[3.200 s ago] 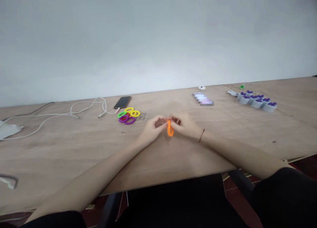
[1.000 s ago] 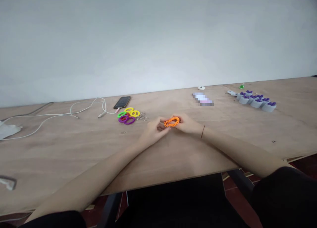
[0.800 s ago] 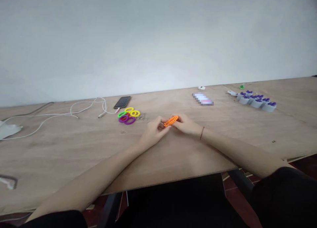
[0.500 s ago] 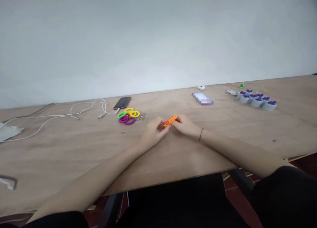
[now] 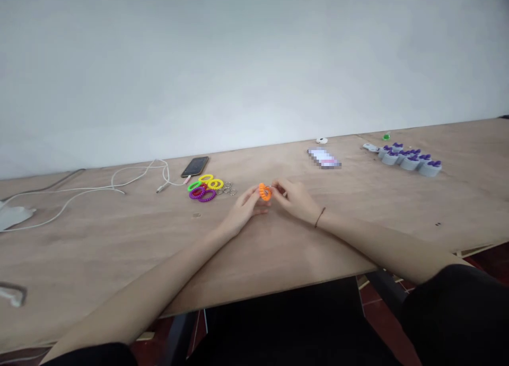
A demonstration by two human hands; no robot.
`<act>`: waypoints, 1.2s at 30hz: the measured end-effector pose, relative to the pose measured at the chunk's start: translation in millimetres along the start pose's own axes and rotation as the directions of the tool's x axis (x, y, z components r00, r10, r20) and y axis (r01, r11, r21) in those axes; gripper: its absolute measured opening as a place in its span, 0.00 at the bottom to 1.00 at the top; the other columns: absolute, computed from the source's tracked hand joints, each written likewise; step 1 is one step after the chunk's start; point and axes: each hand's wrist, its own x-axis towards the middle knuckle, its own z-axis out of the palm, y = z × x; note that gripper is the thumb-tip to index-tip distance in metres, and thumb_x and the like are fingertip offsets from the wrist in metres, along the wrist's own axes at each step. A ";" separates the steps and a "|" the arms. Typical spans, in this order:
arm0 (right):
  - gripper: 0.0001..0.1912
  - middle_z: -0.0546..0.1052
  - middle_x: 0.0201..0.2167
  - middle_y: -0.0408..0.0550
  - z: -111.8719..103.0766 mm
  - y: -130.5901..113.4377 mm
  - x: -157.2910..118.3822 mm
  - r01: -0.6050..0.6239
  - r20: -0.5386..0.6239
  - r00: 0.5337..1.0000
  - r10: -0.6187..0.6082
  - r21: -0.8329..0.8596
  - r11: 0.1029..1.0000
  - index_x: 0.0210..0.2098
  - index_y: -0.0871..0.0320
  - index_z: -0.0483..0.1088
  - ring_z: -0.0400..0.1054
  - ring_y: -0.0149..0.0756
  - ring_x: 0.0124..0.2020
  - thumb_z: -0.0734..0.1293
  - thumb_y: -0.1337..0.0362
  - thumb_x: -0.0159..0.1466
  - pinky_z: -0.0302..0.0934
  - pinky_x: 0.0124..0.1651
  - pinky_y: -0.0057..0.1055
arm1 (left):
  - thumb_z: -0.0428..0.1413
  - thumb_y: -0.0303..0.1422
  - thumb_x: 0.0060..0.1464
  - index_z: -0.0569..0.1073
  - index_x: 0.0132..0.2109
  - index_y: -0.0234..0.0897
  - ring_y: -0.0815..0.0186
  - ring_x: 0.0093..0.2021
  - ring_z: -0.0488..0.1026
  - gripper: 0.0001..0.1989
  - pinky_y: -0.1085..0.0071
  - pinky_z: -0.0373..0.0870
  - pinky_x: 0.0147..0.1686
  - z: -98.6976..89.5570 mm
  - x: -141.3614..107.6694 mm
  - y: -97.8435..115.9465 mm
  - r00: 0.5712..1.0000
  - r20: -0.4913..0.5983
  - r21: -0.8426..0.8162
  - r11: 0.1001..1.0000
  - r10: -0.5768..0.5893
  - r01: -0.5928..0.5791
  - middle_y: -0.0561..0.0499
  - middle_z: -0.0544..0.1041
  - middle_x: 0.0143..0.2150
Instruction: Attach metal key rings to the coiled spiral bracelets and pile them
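Head view: orange plastic spiral coil pinched by right hand fingers above plywood surface; left hand fingers half-curled beside it; yellow, green and purple spiral coils and steel split rings lying untouched.

A plywood table carries a smartphone, a white cable, coloured spiral wristbands and grey purple-topped tubs.

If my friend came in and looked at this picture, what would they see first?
The bright orange spiral coil stands out most, right between the left hand and the right hand. Just left of it lies a colourful pile of yellow, green and purple coils. Far off to the right, a row of little grey pots with purple tops catches the eye too.
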 end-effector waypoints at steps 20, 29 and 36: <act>0.08 0.69 0.24 0.41 5.7 15.5 5.5 -0.232 0.046 0.972 0.230 0.326 0.917 0.29 0.59 0.63 0.64 0.26 0.21 0.57 0.61 0.60 0.58 0.27 0.25 | 0.54 0.39 0.50 0.68 0.48 0.35 0.72 0.28 0.69 0.19 0.74 0.69 0.29 0.1 2.1 -4.8 0.997 0.000 0.019 0.997 -0.071 0.071 0.51 0.71 0.32; 0.06 0.70 0.25 0.42 27.5 24.6 19.4 -0.278 0.076 0.961 0.267 0.229 0.933 0.31 0.60 0.65 0.64 0.27 0.24 0.61 0.64 0.55 0.58 0.29 0.25 | 0.51 0.43 0.50 0.69 0.43 0.35 0.67 0.35 0.70 0.17 0.75 0.68 0.32 -87.3 30.9 17.6 0.836 -0.427 0.541 0.838 0.344 -0.068 0.49 0.73 0.39; 0.09 0.75 0.31 0.47 75.1 24.3 61.1 -0.181 0.159 0.975 0.155 0.158 0.971 0.34 0.60 0.70 0.66 0.30 0.31 0.60 0.65 0.58 0.60 0.37 0.27 | 0.44 0.44 0.54 0.72 0.44 0.34 0.62 0.39 0.71 0.20 0.70 0.66 0.39 -166.8 36.6 1.1 0.747 -0.544 0.741 0.636 0.381 0.216 0.48 0.75 0.39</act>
